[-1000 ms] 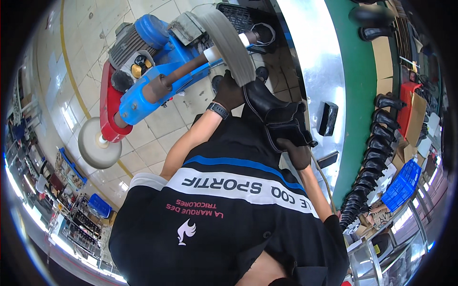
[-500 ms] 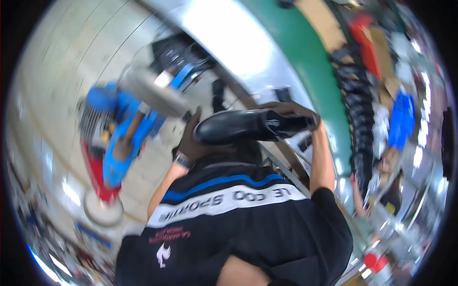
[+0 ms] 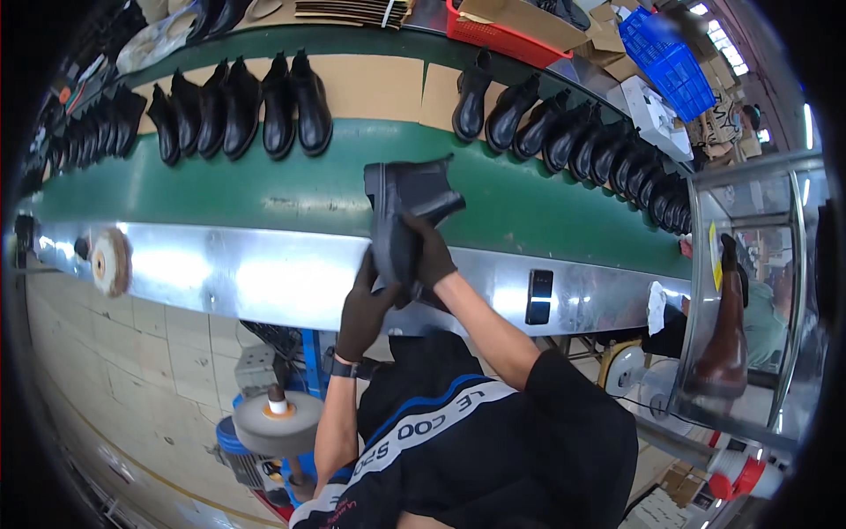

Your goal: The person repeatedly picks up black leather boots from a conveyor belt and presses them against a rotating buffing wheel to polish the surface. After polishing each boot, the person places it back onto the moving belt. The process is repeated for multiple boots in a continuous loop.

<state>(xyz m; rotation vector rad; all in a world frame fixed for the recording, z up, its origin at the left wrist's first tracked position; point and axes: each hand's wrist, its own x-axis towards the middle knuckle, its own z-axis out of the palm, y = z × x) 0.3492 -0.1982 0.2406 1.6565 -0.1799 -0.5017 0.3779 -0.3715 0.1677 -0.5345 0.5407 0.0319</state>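
Held in both my gloved hands is a black ankle boot (image 3: pixel 391 225), tilted over the front edge of the bench. Its toe points down towards me and its shaft opening faces away to the right; the sole edge runs along its left side. My left hand (image 3: pixel 363 310), in a dark brown glove, is closed at the toe end. My right hand (image 3: pixel 429 253), gloved alike, grips the boot's upper from the right. Some fingertips are hidden behind the boot.
Black boots (image 3: pixel 300 106) stand in rows on cardboard along the green belt (image 3: pixel 344 145). A metal ledge (image 3: pixel 264 278) edges it, with a black phone-like device (image 3: pixel 539 297). A polishing wheel machine (image 3: pixel 278 423) stands lower left. A clear-sided cabinet (image 3: pixel 705 291) holding a brown boot is right.
My view has swung from the polishing machine to face the green belt. The boot has turned from lying sideways to pointing its toe towards me, still held in both hands.
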